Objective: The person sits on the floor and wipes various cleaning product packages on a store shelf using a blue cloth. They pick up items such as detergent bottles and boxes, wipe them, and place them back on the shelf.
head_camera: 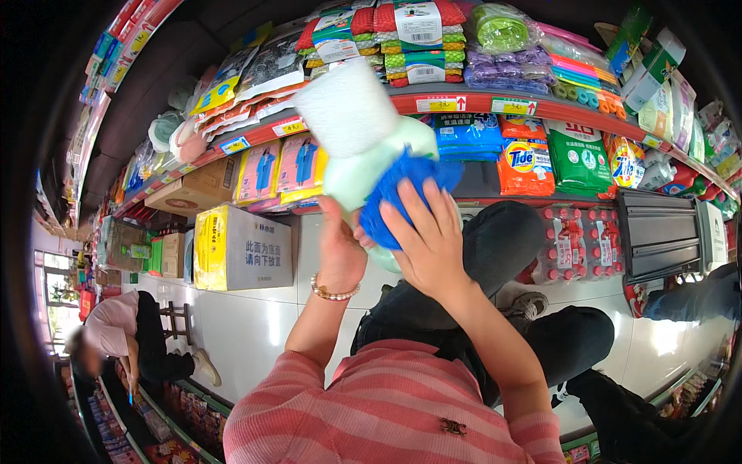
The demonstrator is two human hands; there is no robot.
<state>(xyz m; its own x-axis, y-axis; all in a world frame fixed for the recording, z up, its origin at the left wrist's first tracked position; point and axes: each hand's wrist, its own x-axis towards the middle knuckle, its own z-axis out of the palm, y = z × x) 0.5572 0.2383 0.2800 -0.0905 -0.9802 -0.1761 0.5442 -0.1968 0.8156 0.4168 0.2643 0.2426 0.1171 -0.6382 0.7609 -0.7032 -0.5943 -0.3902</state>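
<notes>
Before me a pale green plastic container (pixel 352 177) with a broad white top (pixel 348 107) is tilted towards the upper left, somewhat blurred. My left hand (pixel 341 246) grips it near its lower left side, thumb up; its fingers are partly hidden behind the container and cloth. A blue cloth (pixel 400 174) lies over the container's side. With fingers spread, my right hand (pixel 426 240) presses this cloth against the container. The container's lower end is mostly covered by the cloth and hands.
Ahead, a red-edged shelf (pixel 481 103) bears packed cloths (pixel 417 29); Tide detergent bags (pixel 526 165) lie below. A carton (pixel 243 246) stands on the floor at left, bottle packs (pixel 562 243) at right. One person (pixel 116 325) bends at far left; another's leg (pixel 690 298) is at right.
</notes>
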